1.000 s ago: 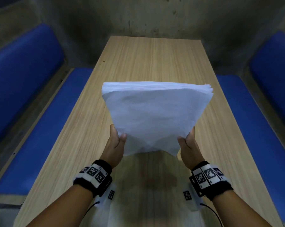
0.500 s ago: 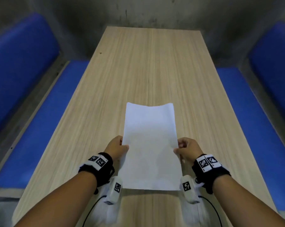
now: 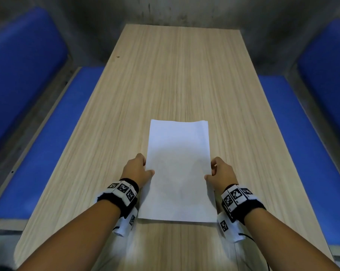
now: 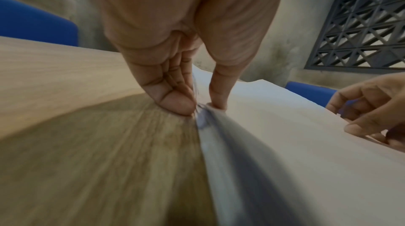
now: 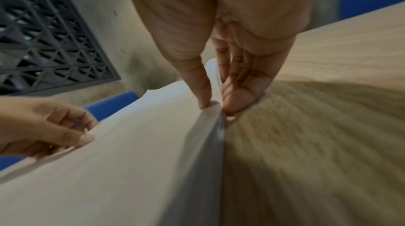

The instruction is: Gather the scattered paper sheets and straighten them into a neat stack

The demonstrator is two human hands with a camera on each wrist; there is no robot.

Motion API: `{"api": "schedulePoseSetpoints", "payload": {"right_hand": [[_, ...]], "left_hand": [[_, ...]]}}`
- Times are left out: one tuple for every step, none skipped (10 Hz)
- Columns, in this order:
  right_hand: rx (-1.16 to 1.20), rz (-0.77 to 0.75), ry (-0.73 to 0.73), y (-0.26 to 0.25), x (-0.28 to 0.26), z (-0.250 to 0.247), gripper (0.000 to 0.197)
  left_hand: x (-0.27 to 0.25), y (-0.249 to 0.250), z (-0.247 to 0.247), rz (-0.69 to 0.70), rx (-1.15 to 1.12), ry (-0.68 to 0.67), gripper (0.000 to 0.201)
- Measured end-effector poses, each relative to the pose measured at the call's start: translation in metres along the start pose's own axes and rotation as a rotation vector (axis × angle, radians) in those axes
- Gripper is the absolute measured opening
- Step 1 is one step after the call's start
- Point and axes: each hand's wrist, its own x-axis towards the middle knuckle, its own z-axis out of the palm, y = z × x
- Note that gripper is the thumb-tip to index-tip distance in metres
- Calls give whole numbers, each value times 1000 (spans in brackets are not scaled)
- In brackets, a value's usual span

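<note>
On the near half of the wooden table the paper stack lies flat, its long sides running away from the person, well clear of the blue benches on either side; no loose sheet shows anywhere else on the tabletop, so the gathering looks done. The left hand grips the stack's left edge, thumb on top and fingers curled down against the table at the paper's side; the right hand mirrors it on the right edge, thumb pressing the top sheet, fingers tucked beside and perhaps under the edge; whether they reach beneath the lowest sheet I cannot tell. From the head view the near and side edges read as clean lines; the far edge shows a faint step at its right corner and a slight wave, seen also from both wrist views, so a few sheets may sit a little proud; the wrist views are blurred near the lens and cannot settle it. By my judgement the task is nearly finished; what remains is a last squaring of that far edge, then letting go.
</note>
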Motion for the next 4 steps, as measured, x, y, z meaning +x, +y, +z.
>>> {"api": "schedulePoseSetpoints", "payload": {"right_hand": [[-65,-19,-14,-3,-1,2,21],[-81,-3,-28,-4,-2,0,20],[-70,7,-49,-7,-2,-2,23],[5,31,-29,-4,-3,-7,39]], "left_hand": [[1,1,0,8,24,-3,31],[0,1,-1,-4,14,-21,30],[1,2,-5,5,-10,-36,32],[-2,-2,-8,-49,-156,30,43]]}}
